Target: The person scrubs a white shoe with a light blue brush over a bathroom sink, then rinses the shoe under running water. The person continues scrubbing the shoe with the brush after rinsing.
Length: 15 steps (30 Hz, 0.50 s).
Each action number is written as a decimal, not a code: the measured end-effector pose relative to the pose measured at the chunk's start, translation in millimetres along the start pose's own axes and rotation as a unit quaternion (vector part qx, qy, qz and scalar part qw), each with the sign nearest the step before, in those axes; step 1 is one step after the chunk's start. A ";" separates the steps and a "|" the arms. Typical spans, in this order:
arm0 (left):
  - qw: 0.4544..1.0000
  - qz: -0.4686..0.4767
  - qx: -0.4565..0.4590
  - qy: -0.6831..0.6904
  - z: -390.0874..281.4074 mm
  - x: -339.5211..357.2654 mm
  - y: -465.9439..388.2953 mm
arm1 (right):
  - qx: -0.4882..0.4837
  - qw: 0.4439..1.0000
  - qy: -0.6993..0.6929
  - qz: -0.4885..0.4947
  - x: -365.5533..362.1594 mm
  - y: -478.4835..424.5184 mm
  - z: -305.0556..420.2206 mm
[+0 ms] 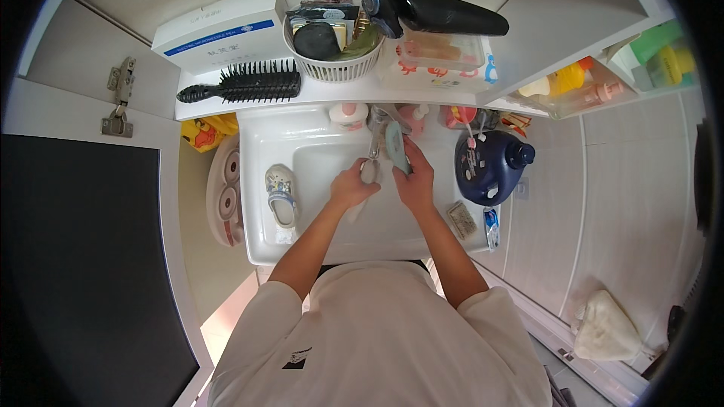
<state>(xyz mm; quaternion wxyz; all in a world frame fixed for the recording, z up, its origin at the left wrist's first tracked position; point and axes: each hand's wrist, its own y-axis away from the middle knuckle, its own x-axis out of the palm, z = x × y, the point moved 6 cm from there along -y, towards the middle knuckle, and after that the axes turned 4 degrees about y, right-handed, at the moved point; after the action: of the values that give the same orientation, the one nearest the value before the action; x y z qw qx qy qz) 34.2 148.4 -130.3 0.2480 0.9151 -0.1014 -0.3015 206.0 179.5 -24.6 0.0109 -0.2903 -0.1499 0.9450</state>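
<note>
My left hand [352, 185] grips a small pale object [371, 172] over the basin of the white ceramic sink [308, 181]. My fingers and the water blur it, so its kind is hard to tell. Held in my right hand [417, 176] is a pale green scrubbing brush [397, 146], tilted just right of the stream. Water [375, 144] runs from the metal faucet [384, 116] onto the object in my left hand. To the left, a white child's clog [281, 195] with blue trim lies wet on the sink's ledge.
A dark blue detergent jug [486, 168], a scrub pad [462, 220] and a toothpaste tube [491, 229] line the sink's right side. Above hangs a cabinet shelf [317, 92] with a black hairbrush [254, 83], a white basket [339, 69] and an electric shaver [447, 11]. The cabinet door [85, 249] stands open at left.
</note>
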 end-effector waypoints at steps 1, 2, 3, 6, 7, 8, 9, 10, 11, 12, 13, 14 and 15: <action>1.000 0.000 0.002 0.002 -1.8 -1.9 1.4 | 0.014 1.000 -0.006 0.013 2.6 -1.3 -1.3; 1.000 0.000 0.004 0.005 -3.2 -3.8 3.0 | 0.015 1.000 0.012 0.007 0.5 -0.7 -0.8; 1.000 -0.002 0.003 0.008 0.5 -4.7 3.1 | 0.014 0.999 0.028 0.004 -1.4 0.2 0.2; 0.998 -0.025 0.054 0.013 10.2 -4.0 4.7 | -0.007 0.997 0.077 -0.007 -7.9 4.5 8.7; 0.994 -0.060 0.095 0.009 12.1 -6.0 5.5 | -0.017 0.995 0.093 -0.010 -10.1 4.8 13.4; 0.986 -0.096 0.137 0.006 14.4 -8.3 7.1 | -0.026 0.995 0.096 0.000 -9.7 1.9 16.9; 0.975 -0.128 0.179 0.001 10.5 -12.3 11.3 | -0.032 0.994 0.102 0.008 -11.0 -3.1 20.5; 0.976 -0.121 0.179 0.030 13.0 -13.7 13.4 | -0.038 0.993 0.107 0.016 -11.0 -5.7 22.1; 0.975 -0.115 0.179 0.059 16.5 -16.1 16.4 | -0.021 0.990 0.133 0.034 -9.0 -5.5 18.9; 0.974 -0.108 0.181 0.087 14.6 -22.2 19.9 | -0.004 0.986 0.159 0.049 -7.9 -6.1 15.9; 0.972 -0.094 0.177 0.121 11.6 -29.5 25.4 | 0.014 0.981 0.183 0.065 -5.9 -5.2 12.3; 0.969 -0.080 0.174 0.155 8.8 -36.7 31.5 | 0.018 0.978 0.195 0.070 -5.1 -2.4 6.3; 0.965 -0.070 0.168 0.188 11.8 -42.9 36.7 | 0.020 0.976 0.205 0.076 -4.0 -0.1 3.6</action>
<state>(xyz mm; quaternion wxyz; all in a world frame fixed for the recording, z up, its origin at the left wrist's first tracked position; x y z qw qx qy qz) -8.4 126.6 -98.0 0.0835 0.9887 -0.0382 -0.1188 207.4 178.1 -19.5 -0.0249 -0.4880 -0.1031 0.8663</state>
